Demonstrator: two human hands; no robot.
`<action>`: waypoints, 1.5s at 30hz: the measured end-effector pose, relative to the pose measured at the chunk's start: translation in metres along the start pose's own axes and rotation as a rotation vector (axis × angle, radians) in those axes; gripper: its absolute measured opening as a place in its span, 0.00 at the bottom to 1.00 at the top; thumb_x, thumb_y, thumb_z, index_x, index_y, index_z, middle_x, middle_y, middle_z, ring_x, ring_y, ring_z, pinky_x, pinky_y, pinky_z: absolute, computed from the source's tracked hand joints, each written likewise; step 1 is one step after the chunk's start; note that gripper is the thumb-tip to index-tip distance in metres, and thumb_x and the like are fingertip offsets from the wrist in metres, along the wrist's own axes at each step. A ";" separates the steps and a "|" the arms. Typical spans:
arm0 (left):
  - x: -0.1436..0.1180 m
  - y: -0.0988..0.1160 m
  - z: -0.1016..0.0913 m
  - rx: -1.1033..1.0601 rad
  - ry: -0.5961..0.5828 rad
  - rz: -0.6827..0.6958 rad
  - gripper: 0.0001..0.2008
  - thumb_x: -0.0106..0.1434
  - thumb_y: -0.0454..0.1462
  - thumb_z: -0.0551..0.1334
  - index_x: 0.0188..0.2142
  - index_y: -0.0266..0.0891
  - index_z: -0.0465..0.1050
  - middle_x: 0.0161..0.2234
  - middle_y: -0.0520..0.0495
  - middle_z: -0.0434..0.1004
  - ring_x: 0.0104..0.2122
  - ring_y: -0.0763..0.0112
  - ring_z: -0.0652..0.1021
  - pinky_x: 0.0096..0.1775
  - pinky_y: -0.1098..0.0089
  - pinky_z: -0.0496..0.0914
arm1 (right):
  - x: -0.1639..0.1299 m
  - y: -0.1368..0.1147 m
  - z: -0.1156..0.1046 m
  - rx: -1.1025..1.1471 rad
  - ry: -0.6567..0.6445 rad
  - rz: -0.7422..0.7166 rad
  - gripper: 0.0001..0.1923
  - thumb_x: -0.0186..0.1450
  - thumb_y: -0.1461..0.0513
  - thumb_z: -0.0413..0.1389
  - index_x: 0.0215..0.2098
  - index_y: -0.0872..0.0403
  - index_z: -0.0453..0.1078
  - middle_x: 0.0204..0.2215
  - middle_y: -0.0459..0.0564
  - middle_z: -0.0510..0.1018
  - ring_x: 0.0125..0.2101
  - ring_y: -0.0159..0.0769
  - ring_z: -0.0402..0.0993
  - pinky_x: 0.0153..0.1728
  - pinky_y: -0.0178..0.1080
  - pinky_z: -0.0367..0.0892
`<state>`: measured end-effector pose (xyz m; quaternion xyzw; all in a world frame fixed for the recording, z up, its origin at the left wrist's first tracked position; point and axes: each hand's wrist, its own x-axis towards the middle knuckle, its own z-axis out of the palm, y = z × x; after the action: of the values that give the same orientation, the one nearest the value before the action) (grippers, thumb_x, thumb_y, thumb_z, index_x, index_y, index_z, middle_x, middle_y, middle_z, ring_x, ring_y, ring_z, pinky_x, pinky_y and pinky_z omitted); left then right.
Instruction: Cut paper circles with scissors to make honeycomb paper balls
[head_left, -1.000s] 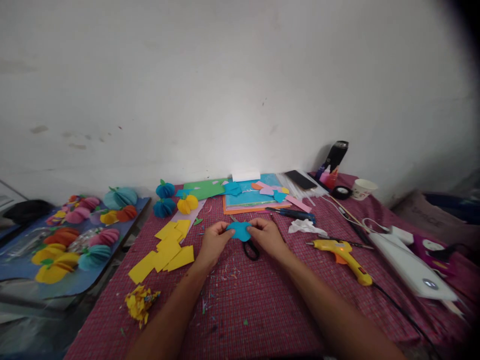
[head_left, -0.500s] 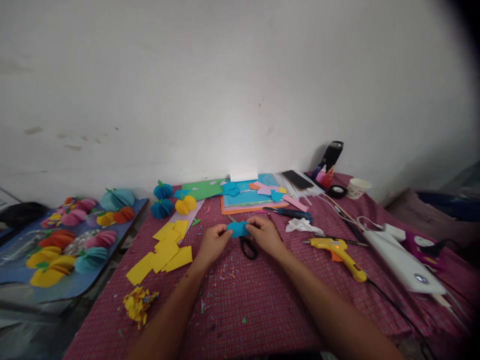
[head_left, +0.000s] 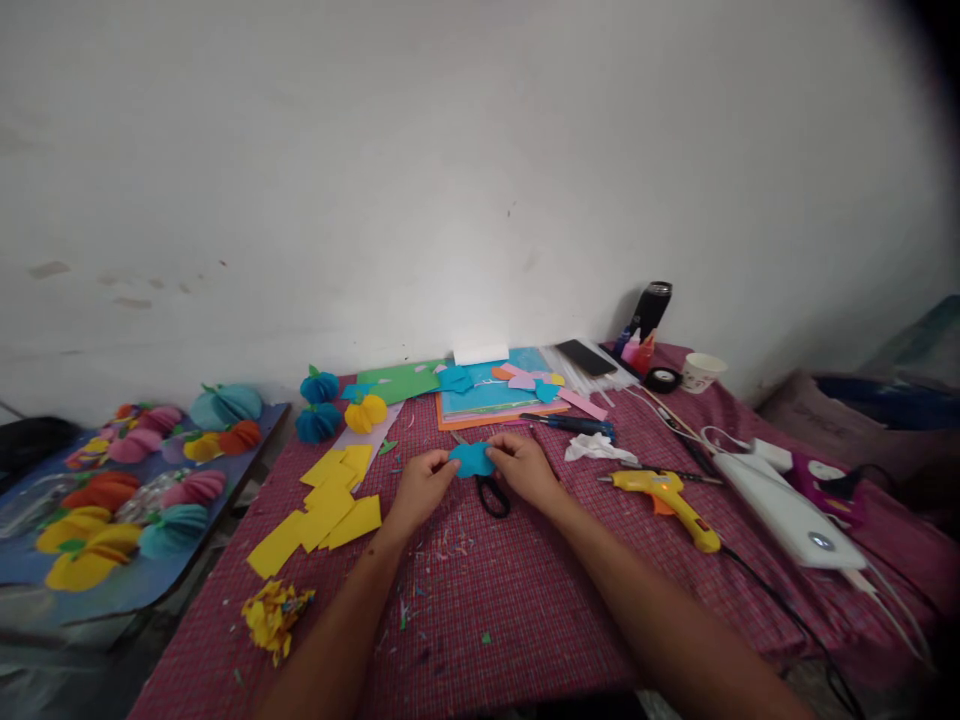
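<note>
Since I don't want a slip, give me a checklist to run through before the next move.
1. Blue paper gripped at both sides: ok, pinched by the left hand and the right hand.
2. Scissors laid down: ok, on the checked cloth, partly hidden behind the blue paper.
3. Glue gun apart from the hands: ok, lying to the right of the right hand.
4. Glue gun nozzle cool: cannot tell; an orange glow shows on its body.
5. Cloth free of scraps: not ok, a green scrap and smaller bits lie between the forearms.
</note>
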<state>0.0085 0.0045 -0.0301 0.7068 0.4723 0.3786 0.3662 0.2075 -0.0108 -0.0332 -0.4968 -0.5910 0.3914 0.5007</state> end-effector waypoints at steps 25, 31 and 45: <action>0.000 -0.004 0.000 0.002 -0.010 -0.006 0.15 0.60 0.46 0.60 0.31 0.37 0.78 0.27 0.50 0.76 0.28 0.68 0.72 0.32 0.70 0.63 | 0.000 -0.002 -0.002 0.003 -0.011 0.019 0.07 0.62 0.59 0.53 0.30 0.54 0.70 0.18 0.41 0.69 0.19 0.29 0.64 0.21 0.30 0.58; 0.001 0.002 0.002 -0.236 0.186 -0.042 0.19 0.57 0.43 0.64 0.47 0.38 0.71 0.33 0.49 0.77 0.32 0.69 0.76 0.36 0.70 0.68 | 0.000 -0.006 -0.001 0.111 -0.004 0.098 0.09 0.61 0.57 0.54 0.29 0.54 0.69 0.16 0.40 0.69 0.16 0.28 0.63 0.19 0.30 0.58; -0.011 0.022 0.009 -0.213 0.106 -0.003 0.14 0.61 0.46 0.61 0.32 0.37 0.76 0.29 0.49 0.77 0.30 0.69 0.73 0.35 0.71 0.67 | -0.010 -0.017 0.008 0.271 -0.082 0.152 0.13 0.59 0.52 0.59 0.29 0.55 0.71 0.18 0.42 0.71 0.17 0.27 0.65 0.19 0.30 0.60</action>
<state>0.0217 -0.0140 -0.0165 0.6420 0.4491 0.4631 0.4144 0.1960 -0.0237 -0.0210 -0.4518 -0.5133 0.5242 0.5075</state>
